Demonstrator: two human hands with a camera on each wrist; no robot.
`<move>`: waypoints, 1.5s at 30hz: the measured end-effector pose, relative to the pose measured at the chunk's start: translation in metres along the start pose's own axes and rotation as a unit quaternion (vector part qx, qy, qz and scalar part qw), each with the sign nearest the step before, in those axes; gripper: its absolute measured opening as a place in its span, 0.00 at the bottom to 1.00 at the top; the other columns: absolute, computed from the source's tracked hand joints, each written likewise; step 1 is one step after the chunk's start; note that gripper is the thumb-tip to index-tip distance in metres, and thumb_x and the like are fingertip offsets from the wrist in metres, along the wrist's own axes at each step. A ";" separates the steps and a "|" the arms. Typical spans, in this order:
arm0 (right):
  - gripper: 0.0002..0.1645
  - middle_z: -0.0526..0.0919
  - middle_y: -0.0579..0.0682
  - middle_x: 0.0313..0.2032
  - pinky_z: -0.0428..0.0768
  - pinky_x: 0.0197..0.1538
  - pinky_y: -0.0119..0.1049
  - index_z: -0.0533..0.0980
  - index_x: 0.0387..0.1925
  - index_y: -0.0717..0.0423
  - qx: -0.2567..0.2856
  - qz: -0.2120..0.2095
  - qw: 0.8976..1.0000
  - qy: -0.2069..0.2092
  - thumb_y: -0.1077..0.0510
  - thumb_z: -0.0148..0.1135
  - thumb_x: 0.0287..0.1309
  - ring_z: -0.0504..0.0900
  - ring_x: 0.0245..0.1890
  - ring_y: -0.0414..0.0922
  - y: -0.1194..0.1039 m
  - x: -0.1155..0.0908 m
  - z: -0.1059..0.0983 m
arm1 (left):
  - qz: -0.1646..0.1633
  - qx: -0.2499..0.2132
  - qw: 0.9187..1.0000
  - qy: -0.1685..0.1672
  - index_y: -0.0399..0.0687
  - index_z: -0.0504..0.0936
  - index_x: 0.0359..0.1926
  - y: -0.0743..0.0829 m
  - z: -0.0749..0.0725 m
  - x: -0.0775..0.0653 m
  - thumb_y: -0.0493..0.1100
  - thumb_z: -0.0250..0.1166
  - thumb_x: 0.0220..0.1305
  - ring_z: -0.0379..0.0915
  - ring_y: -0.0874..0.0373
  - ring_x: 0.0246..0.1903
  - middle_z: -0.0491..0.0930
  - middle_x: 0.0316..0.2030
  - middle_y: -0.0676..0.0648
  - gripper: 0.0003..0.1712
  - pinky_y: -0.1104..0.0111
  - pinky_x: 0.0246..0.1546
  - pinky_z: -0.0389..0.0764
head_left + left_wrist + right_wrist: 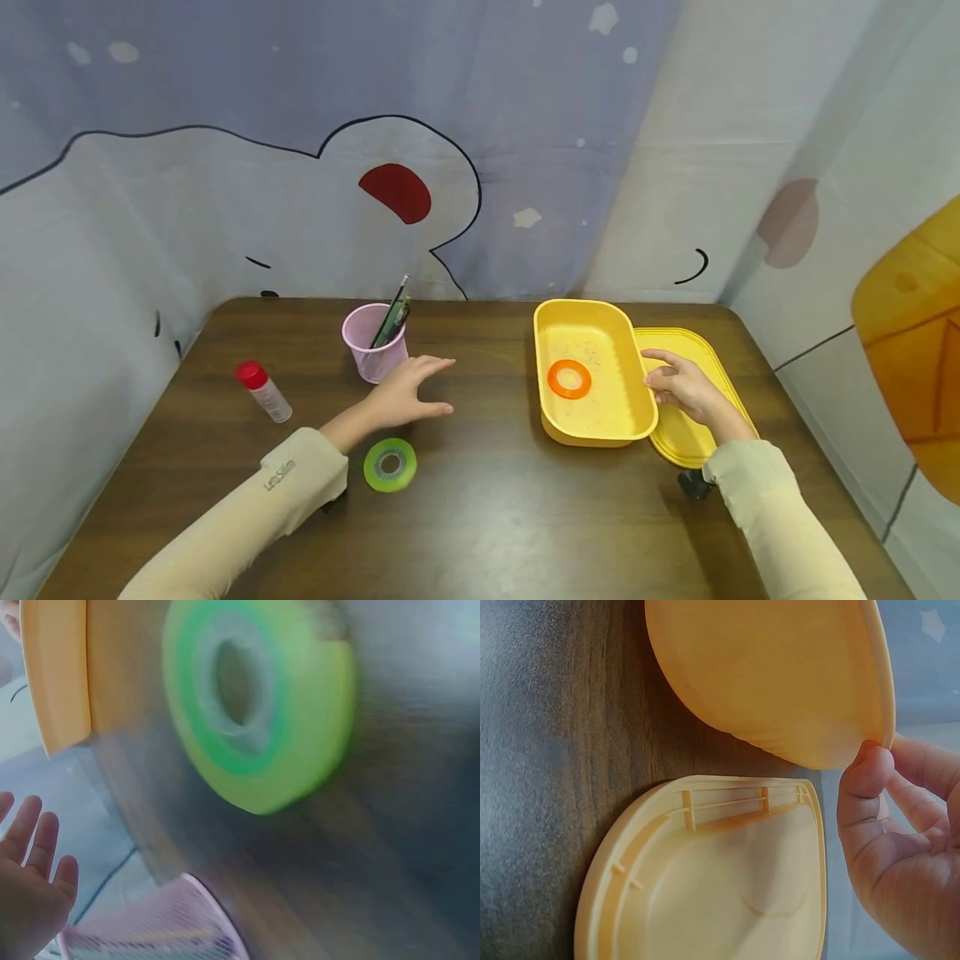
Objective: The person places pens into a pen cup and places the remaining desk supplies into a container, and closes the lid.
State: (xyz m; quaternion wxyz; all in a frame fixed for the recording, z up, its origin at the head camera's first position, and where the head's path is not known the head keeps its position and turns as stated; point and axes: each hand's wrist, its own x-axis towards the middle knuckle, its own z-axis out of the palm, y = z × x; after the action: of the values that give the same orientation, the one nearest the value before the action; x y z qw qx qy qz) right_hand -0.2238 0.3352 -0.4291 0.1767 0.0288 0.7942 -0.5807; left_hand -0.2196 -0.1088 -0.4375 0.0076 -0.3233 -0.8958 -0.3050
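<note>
A yellow box (600, 417) stands on the brown table with an orange tape ring (569, 378) inside it. Its right side overlaps a yellow lid (697, 433) lying upside down. My right hand (678, 385) is at the box's right rim; in the right wrist view the thumb (866, 787) touches the box (780, 675) rim, fingers curled just behind it, above the lid (720, 877). My left hand (408, 392) hovers with straight spread fingers and holds nothing, between a pink pen cup (372, 342) and a green tape roll (390, 464). The green tape roll (255, 705) fills the blurred left wrist view.
A small glue bottle with a red cap (264, 392) lies at the left of the table (487, 517). Several pens stand in the pink cup. A printed cloth backdrop closes off the back and both sides.
</note>
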 end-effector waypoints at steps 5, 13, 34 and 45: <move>0.37 0.74 0.41 0.26 0.74 0.26 0.28 0.48 0.65 0.62 0.006 -0.001 1.000 -0.001 0.65 0.51 0.57 0.69 0.21 0.36 -0.001 -0.002 0.000 | -0.005 0.010 1.000 -0.003 0.43 0.69 0.57 -0.008 -0.004 -0.023 0.55 0.68 0.43 0.65 0.46 0.53 0.71 0.53 0.42 0.40 0.52 0.53 0.66; 0.36 0.74 0.43 0.25 0.73 0.26 0.27 0.46 0.65 0.65 0.020 0.005 1.000 -0.007 0.69 0.47 0.58 0.68 0.20 0.37 -0.010 -0.008 0.005 | -0.013 0.053 0.997 -0.055 0.42 0.68 0.58 -0.020 0.002 -0.060 0.60 0.68 0.40 0.64 0.46 0.53 0.68 0.56 0.43 0.45 0.50 0.51 0.65; 0.37 0.74 0.41 0.26 0.74 0.27 0.28 0.47 0.65 0.63 0.005 -0.007 1.000 -0.007 0.65 0.51 0.57 0.69 0.21 0.36 -0.001 -0.003 0.000 | -0.017 0.139 0.985 -0.102 0.45 0.67 0.59 -0.031 0.009 -0.099 0.67 0.69 0.31 0.66 0.52 0.49 0.69 0.51 0.48 0.53 0.55 0.47 0.68; 0.37 0.74 0.41 0.25 0.74 0.27 0.28 0.47 0.65 0.63 0.011 0.003 1.000 -0.006 0.66 0.51 0.57 0.69 0.21 0.36 -0.001 -0.001 0.000 | 0.013 0.164 0.984 -0.074 0.50 0.74 0.51 -0.032 0.011 -0.098 0.65 0.70 0.28 0.66 0.60 0.38 0.70 0.39 0.54 0.45 0.66 0.37 0.70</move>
State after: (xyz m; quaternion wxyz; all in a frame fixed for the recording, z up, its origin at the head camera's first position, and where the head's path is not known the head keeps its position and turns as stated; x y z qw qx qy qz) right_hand -0.2230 0.3352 -0.4277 0.1826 0.0300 0.7866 -0.5891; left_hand -0.1591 -0.1785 -0.4845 -0.0018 -0.3508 -0.9275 -0.1291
